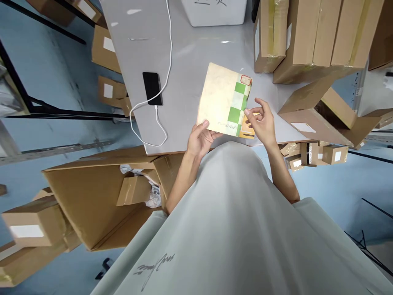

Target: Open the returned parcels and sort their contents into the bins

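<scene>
Book point(216, 96): over the near side of the table point(184, 76), cover cream with green squares.
Left hand point(201, 141): pinches its lower left corner, thumb above, other fingers partly hidden.
Right hand point(261, 123): at its right edge; whether it pinches, one cannot tell.
Red-framed label point(246, 80): too small for reading.
White bin point(217, 16): cut off above, dark writing point(210, 2) also.

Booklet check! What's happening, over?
Left-hand grip: holding the booklet by its bottom edge. Right-hand grip: at its right edge. Phone and white cable: apart, off left.
</scene>
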{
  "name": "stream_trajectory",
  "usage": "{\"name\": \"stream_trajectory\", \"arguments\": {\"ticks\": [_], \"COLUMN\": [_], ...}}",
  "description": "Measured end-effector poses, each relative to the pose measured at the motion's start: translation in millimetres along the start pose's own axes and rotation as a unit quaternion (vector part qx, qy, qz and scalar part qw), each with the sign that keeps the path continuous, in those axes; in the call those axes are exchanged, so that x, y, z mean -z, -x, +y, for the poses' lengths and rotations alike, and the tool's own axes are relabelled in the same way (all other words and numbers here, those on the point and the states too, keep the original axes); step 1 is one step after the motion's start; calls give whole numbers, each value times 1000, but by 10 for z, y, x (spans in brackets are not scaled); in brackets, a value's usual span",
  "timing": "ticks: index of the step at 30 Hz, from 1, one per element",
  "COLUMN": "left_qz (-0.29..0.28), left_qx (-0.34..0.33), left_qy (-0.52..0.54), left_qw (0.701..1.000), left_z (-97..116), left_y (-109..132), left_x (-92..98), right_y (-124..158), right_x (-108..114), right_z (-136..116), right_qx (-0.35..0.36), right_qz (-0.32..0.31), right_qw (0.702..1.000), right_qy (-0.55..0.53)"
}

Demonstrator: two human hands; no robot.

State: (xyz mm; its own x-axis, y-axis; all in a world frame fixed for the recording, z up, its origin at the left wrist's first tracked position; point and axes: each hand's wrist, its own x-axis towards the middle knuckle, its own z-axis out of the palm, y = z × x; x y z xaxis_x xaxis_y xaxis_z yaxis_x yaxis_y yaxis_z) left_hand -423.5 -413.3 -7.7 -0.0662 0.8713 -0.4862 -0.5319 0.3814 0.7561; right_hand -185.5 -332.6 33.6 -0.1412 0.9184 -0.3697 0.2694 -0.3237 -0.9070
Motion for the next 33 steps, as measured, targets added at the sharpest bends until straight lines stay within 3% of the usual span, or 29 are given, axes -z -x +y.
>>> {"name": "stream_trajectory", "arguments": {"ticks": [7, 18, 25, 33], "left_qz": [-16, -14, -16, 4], "left_qx": [10, 22, 24, 24], "left_qy": [4, -2, -2, -20], "left_qw": [1000, 1000, 1000, 1000], "left_z": [-44, 21, 36, 106], "left_y": [49, -46, -203, -429], "left_x": [-7, -96, -58, -115], "right_y": [-87, -177, -362, -523], "right_x": [-12, 11, -16, -42], "right_z": [-30, -32, 38, 28], "right_qx": [-28, -25, -27, 7], "right_qz": [-68, -40, -60, -10], "right_qw": [993, 997, 996, 1000], "right_qy": [-91, -57, -61, 15]}}
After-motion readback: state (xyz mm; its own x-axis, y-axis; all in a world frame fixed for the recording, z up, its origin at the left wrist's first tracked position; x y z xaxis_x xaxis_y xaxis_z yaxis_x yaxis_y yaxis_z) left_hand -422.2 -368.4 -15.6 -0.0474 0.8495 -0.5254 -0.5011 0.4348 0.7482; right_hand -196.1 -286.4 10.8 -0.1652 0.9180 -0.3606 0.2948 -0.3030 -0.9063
